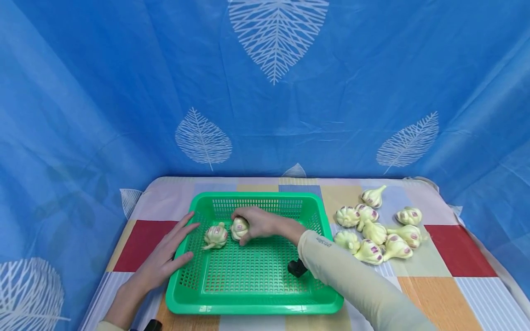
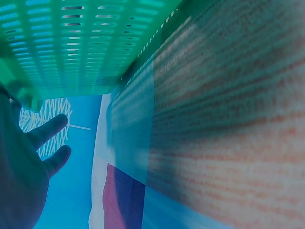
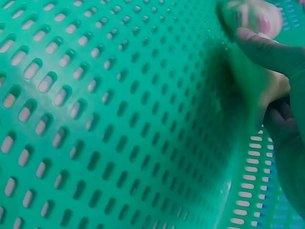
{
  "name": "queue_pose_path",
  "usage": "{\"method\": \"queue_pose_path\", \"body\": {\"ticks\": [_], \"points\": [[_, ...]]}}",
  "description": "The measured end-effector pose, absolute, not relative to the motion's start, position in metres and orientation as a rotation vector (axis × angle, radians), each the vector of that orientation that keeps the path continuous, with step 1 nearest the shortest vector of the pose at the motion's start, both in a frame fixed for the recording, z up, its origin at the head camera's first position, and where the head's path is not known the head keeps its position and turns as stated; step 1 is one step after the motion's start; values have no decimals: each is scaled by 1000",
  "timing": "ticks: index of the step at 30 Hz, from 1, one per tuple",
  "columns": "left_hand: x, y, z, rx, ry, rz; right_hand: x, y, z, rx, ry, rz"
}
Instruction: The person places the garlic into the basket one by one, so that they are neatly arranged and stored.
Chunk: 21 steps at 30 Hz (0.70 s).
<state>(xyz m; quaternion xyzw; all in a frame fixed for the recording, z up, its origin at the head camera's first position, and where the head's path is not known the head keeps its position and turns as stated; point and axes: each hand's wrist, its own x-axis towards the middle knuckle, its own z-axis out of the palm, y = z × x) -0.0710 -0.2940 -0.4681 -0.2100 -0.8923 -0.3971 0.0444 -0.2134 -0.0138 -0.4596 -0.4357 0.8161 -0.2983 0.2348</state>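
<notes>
A green plastic basket with slotted walls stands on the table. Inside it my right hand grips a pale garlic bulb, thumb on the near side and fingers over the far side. Just to the left, a second garlic bulb lies on the basket floor. My left hand, fingers straight and spread, rests along the basket's left rim. The left wrist view has that hand beside the slotted wall. In the right wrist view the thumb of my right hand overlaps a bulb.
Several garlic bulbs lie in a loose pile on the table to the right of the basket, near my right sleeve. A patchwork cloth covers the table. Blue leaf-printed curtains hang behind and at both sides.
</notes>
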Motion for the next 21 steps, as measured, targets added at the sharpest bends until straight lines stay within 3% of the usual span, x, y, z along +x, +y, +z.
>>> {"method": "queue_pose_path", "body": {"ticks": [8, 21], "points": [[-70, -293, -466, -646, -2730, -1207, -208, -24, -469, -1353, 2340, -714], [-70, -292, -465, -641, -2729, -1216, -202, -24, -468, -1355, 2377, -652]]}}
